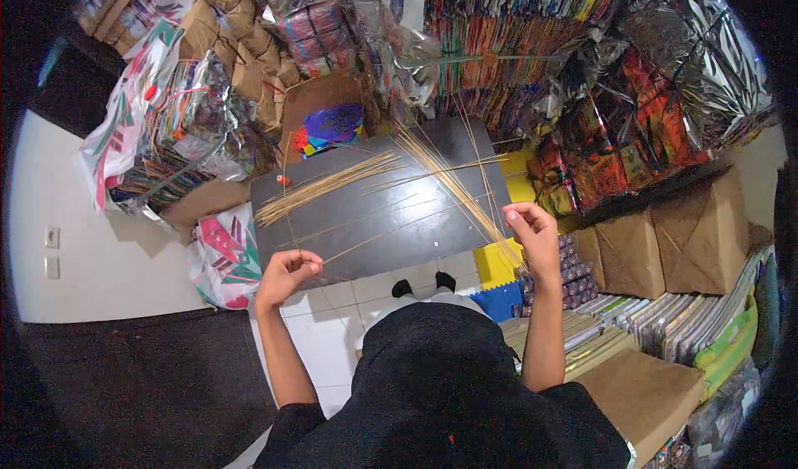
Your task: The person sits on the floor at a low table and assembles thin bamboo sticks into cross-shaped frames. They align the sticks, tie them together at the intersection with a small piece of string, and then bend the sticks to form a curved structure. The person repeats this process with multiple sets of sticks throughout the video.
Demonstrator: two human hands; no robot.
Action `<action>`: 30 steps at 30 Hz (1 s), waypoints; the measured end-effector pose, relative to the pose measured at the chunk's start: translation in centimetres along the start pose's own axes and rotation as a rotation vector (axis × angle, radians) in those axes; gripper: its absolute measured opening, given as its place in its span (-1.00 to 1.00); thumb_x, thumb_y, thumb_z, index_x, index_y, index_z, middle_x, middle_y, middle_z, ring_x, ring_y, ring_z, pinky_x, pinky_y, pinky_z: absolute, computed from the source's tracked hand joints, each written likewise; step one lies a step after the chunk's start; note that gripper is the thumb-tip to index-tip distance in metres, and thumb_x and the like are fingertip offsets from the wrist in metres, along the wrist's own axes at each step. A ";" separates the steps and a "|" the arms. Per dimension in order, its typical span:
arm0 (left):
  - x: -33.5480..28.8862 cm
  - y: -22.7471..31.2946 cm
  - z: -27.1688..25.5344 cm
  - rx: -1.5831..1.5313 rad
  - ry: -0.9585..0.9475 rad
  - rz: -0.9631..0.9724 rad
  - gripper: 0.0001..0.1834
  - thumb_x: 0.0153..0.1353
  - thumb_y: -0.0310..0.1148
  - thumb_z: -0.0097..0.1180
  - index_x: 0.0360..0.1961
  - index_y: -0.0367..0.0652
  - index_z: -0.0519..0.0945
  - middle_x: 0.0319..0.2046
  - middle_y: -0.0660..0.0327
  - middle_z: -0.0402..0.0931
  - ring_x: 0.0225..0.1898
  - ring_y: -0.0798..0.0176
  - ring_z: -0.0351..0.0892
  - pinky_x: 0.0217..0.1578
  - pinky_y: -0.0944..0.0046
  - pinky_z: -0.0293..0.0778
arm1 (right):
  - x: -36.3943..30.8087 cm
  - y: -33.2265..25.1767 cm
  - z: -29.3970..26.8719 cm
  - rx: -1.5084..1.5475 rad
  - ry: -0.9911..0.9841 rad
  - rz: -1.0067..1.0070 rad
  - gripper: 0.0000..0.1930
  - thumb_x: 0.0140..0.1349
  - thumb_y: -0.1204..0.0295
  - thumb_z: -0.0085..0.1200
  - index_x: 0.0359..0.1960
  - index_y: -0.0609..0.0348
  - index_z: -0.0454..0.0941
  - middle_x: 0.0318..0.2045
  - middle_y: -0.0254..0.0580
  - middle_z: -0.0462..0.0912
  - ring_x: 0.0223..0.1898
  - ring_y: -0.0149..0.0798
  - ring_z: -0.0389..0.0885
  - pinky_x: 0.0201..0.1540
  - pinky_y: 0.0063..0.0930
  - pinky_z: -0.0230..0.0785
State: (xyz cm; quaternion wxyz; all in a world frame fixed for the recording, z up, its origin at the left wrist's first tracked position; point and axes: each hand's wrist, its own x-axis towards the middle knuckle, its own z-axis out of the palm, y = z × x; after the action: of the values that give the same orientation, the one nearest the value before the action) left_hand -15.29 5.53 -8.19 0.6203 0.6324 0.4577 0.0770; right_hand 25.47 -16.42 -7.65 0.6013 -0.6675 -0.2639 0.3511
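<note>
My left hand (289, 276), closed in a pinch at the table's near left edge, holds one end of a thin bamboo stick (391, 234) that slants up to the right across the dark table (357, 261). Just past the table's right edge, my right hand (534, 234) is also pinched; what lies between its fingertips is too fine to make out. A thick bundle of sticks (328, 188) rests at the left of the table. Another long bundle (449, 178) runs diagonally toward my right hand, with a few loose sticks (436, 174) crossing it.
A small orange-red item (283, 180) sits at the table's left edge. Wrapped stacks (611, 132) and brown paper parcels (697, 234) crowd the right side. Tied stacks (490, 61) stand behind the table, and a patterned bag (229, 257) lies at its left.
</note>
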 end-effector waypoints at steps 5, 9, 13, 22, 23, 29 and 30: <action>0.3 -0.5 0.2 -0.020 -0.022 0.104 -0.87 0.22 -0.50 0.27 -0.22 -0.31 0.69 -0.35 0.28 0.66 -0.30 0.46 0.58 -0.23 0.41 0.50 | -0.1 -0.3 0.2 0.022 0.010 -0.015 -0.89 0.30 0.45 0.19 -0.22 0.21 0.66 -0.40 -0.54 0.58 -0.39 -0.66 0.40 -0.34 -0.73 0.20; 0.4 -0.3 0.1 -0.016 -0.038 0.109 -0.87 0.21 -0.49 0.27 -0.23 -0.30 0.69 -0.36 0.28 0.67 -0.30 0.44 0.59 -0.22 0.40 0.50 | 0.1 -0.6 0.6 0.076 0.058 -0.074 -0.88 0.29 0.44 0.21 -0.20 0.20 0.65 -0.39 -0.53 0.59 -0.39 -0.66 0.40 -0.33 -0.72 0.22; 0.5 -0.4 -0.6 -0.011 -0.020 0.127 -0.87 0.20 -0.50 0.28 -0.24 -0.30 0.69 -0.37 0.27 0.67 -0.30 0.42 0.61 -0.21 0.39 0.52 | 0.7 -0.2 -0.7 -0.037 0.059 -0.105 -0.88 0.29 0.45 0.21 -0.21 0.21 0.64 -0.37 -0.52 0.60 -0.36 -0.64 0.44 -0.28 -0.72 0.28; 0.1 -0.1 -0.2 -0.051 0.002 0.147 -0.87 0.19 -0.52 0.28 -0.23 -0.31 0.69 -0.37 0.26 0.66 -0.30 0.42 0.61 -0.20 0.39 0.52 | 0.7 -0.7 -0.2 -0.081 0.096 -0.150 -0.91 0.31 0.46 0.20 -0.25 0.21 0.64 -0.38 -0.54 0.59 -0.36 -0.65 0.44 -0.28 -0.71 0.28; 0.2 -0.3 0.0 -0.064 0.013 0.152 -0.87 0.19 -0.52 0.28 -0.23 -0.31 0.69 -0.37 0.26 0.66 -0.30 0.42 0.61 -0.20 0.40 0.52 | 0.6 -0.5 0.1 -0.069 0.101 -0.152 -0.91 0.31 0.46 0.19 -0.25 0.21 0.64 -0.39 -0.55 0.59 -0.37 -0.66 0.43 -0.30 -0.72 0.27; 1.2 0.5 1.2 -0.080 0.128 0.175 -0.83 0.21 -0.38 0.29 -0.21 -0.23 0.70 -0.37 0.31 0.66 -0.37 0.51 0.54 -0.39 0.47 0.39 | -0.1 -0.5 2.7 0.036 0.194 -0.145 -0.93 0.31 0.48 0.20 -0.26 0.20 0.64 -0.43 -0.60 0.54 -0.49 -0.74 0.27 -0.47 -0.76 0.08; 1.4 0.9 1.6 -0.093 0.153 0.197 -0.82 0.21 -0.37 0.29 -0.21 -0.23 0.70 -0.37 0.31 0.67 -0.38 0.52 0.53 -0.41 0.48 0.37 | -0.2 -0.6 3.2 0.057 0.211 -0.151 -0.93 0.31 0.48 0.20 -0.27 0.20 0.64 -0.44 -0.61 0.53 -0.51 -0.75 0.24 -0.49 -0.77 0.04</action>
State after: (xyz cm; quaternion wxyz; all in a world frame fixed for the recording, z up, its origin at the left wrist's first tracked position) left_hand -12.98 5.51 -8.43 0.6015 0.6370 0.4355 0.2067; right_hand 22.85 -14.55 -7.10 0.6692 -0.6615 -0.2385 0.2401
